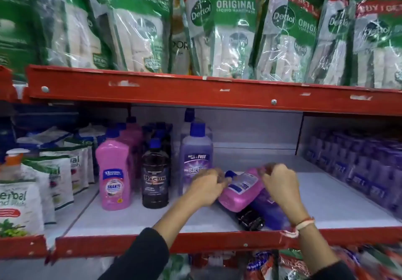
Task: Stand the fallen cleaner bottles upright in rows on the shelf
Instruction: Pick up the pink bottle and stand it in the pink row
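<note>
On the white shelf [326, 201] three rows of bottles stand upright: pink ones [114, 177], black ones [155, 175] and purple ones [194, 149]. To their right a pink bottle [241, 189] lies tilted on top of a fallen purple bottle [269, 210] and a fallen black bottle [250, 217]. My left hand [206, 187] grips the pink bottle near its blue cap end. My right hand [280, 181] holds its far bottom end. Both hands are blurred by motion.
A red shelf rail [152, 245] runs along the front edge, and a red shelf beam [195, 92] hangs overhead. White herbal handwash pouches [19, 203] crowd the left. Purple packs [359, 166] are stacked along the right. Green handwash pouches [224, 29] fill the upper shelf.
</note>
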`<state>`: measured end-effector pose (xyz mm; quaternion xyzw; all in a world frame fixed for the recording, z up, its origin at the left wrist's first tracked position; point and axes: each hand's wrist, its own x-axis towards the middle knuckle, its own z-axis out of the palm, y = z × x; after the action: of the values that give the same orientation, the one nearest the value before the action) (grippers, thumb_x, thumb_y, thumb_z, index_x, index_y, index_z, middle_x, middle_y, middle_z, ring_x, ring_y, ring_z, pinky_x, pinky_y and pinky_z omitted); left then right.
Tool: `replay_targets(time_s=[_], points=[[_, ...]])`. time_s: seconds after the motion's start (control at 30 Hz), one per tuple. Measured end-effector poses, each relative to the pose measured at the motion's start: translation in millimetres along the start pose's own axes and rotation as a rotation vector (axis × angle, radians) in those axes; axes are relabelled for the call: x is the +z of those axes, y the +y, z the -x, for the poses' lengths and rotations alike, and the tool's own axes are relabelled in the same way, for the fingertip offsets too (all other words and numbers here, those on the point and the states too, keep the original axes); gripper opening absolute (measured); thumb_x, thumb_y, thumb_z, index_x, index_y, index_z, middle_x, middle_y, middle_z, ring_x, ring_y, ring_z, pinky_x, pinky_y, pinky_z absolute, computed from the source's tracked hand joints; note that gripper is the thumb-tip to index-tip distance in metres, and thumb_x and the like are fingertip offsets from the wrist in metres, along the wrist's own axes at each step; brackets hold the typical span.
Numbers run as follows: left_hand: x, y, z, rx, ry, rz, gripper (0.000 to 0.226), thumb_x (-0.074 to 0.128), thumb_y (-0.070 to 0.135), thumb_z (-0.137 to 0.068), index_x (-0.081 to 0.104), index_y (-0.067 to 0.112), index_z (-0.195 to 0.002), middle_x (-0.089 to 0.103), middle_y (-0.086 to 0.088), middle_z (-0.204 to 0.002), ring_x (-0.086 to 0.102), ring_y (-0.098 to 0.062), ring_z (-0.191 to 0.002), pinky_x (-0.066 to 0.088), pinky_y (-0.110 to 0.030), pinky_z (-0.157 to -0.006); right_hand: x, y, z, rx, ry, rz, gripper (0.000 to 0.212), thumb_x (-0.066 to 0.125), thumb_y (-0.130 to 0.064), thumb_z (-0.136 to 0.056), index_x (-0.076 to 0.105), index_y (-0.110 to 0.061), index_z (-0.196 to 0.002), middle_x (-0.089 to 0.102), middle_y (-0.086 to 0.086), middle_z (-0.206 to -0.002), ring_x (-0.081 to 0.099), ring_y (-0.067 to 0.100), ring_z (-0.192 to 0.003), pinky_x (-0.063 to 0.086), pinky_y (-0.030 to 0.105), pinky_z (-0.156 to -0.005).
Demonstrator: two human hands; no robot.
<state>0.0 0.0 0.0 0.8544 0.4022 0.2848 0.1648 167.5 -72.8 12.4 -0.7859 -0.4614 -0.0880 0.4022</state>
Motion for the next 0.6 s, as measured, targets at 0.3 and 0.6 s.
replay_targets(time_s=[0.3, 0.6], points=[[31, 17, -58, -0.313, -0.32, 0.411, 0.031, 0.072, 0.036, -0.078, 0.064, 0.007, -0.069, 0.068, -0.014, -0.084, 0.058, -0.02, -0.062, 0.044, -0.027, -0.059, 32, 52, -23, 0.373, -0.408, -0.54, 0.041, 0.079, -0.027, -0.075, 0.068, 0.011, -0.088, 0.071, 0.01, -0.058, 0.067, 0.015, -0.046, 0.059, 0.026, -0.052], [16, 7, -20, -0.212, -0.043, 0.722, 0.049, 0.082, 0.007, -0.067, 0.064, 0.002, -0.112, 0.071, -0.012, -0.101, 0.069, -0.027, -0.096, 0.058, -0.036, -0.083, 14, 28, 7, 0.334, -0.489, -1.066, 0.02, 0.071, 0.006, -0.077, 0.069, -0.001, -0.095, 0.077, 0.007, -0.076, 0.074, 0.015, -0.065, 0.059, 0.017, -0.057]])
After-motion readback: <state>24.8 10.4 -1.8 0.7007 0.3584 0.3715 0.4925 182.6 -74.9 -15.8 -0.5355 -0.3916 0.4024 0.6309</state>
